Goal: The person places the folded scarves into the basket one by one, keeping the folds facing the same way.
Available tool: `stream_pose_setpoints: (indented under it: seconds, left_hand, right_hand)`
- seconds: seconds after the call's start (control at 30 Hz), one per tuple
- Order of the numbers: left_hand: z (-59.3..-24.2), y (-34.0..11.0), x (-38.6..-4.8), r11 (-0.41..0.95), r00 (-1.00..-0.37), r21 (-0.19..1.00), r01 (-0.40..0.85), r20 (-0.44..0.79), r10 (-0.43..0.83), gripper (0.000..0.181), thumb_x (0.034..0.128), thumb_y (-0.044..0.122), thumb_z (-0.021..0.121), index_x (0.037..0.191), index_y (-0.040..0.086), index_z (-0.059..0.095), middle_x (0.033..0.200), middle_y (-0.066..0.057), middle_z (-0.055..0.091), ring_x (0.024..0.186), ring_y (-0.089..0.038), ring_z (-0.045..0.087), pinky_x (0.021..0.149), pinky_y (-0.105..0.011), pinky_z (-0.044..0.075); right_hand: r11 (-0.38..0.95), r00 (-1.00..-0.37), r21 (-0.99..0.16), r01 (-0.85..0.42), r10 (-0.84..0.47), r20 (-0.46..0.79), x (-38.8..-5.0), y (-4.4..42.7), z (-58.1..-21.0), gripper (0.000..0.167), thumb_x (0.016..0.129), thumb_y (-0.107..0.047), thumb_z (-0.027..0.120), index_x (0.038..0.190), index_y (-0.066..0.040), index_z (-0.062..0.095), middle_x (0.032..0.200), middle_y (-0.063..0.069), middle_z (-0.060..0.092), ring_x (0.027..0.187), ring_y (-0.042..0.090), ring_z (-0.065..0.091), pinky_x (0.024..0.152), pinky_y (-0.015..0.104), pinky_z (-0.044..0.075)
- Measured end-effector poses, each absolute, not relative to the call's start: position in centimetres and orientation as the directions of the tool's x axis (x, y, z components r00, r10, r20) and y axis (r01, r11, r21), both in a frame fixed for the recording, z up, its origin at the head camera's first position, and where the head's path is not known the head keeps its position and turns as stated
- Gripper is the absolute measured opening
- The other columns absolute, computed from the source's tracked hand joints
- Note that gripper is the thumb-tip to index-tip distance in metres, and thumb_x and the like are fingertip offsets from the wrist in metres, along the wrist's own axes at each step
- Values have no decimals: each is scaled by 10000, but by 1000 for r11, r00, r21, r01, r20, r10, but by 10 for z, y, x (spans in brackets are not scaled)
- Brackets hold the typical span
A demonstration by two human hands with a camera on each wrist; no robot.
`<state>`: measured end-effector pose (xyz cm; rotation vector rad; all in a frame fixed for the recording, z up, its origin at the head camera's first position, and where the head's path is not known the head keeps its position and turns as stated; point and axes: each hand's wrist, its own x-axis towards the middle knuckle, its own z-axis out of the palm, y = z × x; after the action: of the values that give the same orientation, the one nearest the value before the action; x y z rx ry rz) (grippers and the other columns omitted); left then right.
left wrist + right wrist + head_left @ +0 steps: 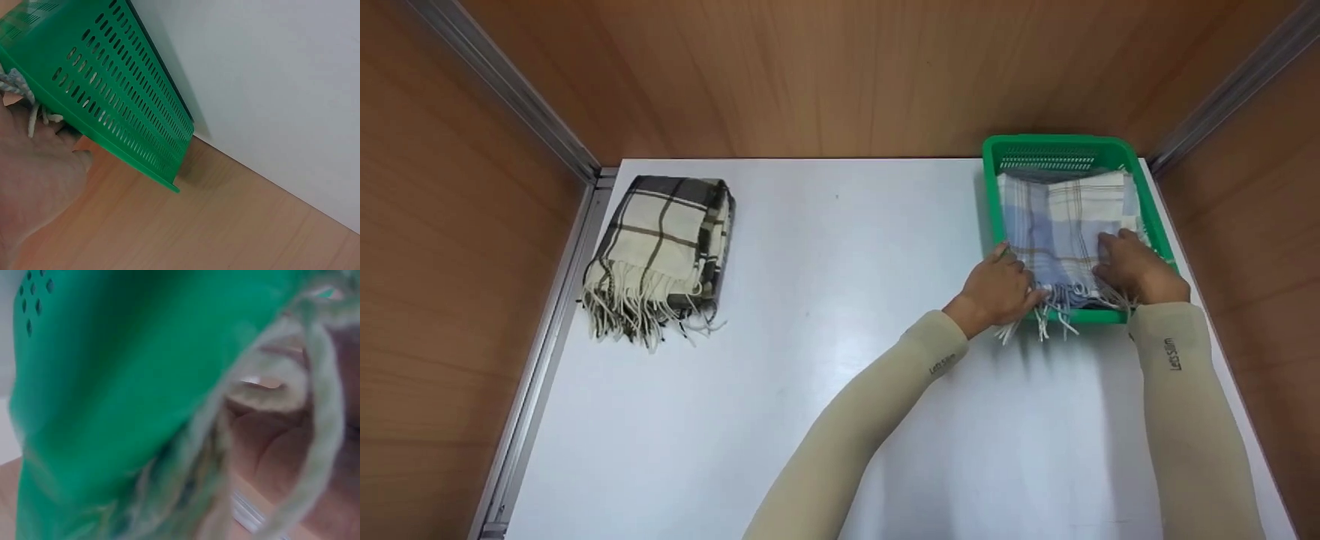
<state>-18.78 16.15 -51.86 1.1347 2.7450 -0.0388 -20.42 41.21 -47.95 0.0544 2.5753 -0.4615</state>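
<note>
A folded blue, white and tan plaid scarf with a fringe lies inside a green plastic basket. My left hand is at the basket's front left corner, its curled fingers gripping the scarf's fringed edge beside the rim. In the left wrist view, pale fringe strands pass by the fingers of that hand and hang over the rim. My right hand reaches over the front right corner and touches the scarf's right side; its fingertips are partly hidden. Blurred fringe crosses the right wrist view, in front of the hand.
A folded black, cream and brown plaid scarf, its fringe towards me, lies at the left of the white table. Wooden panels enclose the back and both sides. The basket stands close to the back and right panels.
</note>
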Motion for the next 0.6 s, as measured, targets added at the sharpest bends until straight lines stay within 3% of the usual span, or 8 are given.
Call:
stream_pose_setpoints:
  seconds: [0.23,0.43,0.6]
  left_hand:
    - [-518,161,-188,717,-701,29,697,-187,689,681,1140,549,95,1559,234,530,1623,85,482,1559,-98,322,1310,-315,28]
    - [-517,160,-185,722,-702,19,692,-216,679,689,1139,548,78,1613,221,457,1671,65,415,1604,-140,237,1309,-312,26]
    - [-516,155,-185,700,-679,106,706,-180,712,670,1148,525,97,1599,205,476,1672,44,414,1604,-150,229,1313,-335,26]
  right_hand:
    - [949,-866,-310,65,-100,-490,-211,412,-485,728,1064,-131,533,1582,194,137,1582,501,58,1466,679,132,1174,757,212]
    - [943,-901,-325,66,-83,-425,-208,410,-486,666,1043,-77,537,1557,209,225,1569,486,155,1440,662,224,1164,758,235]
    - [930,-933,-363,47,-90,-349,-201,413,-480,605,1026,-39,529,1509,244,298,1555,516,175,1441,683,212,1169,758,217]
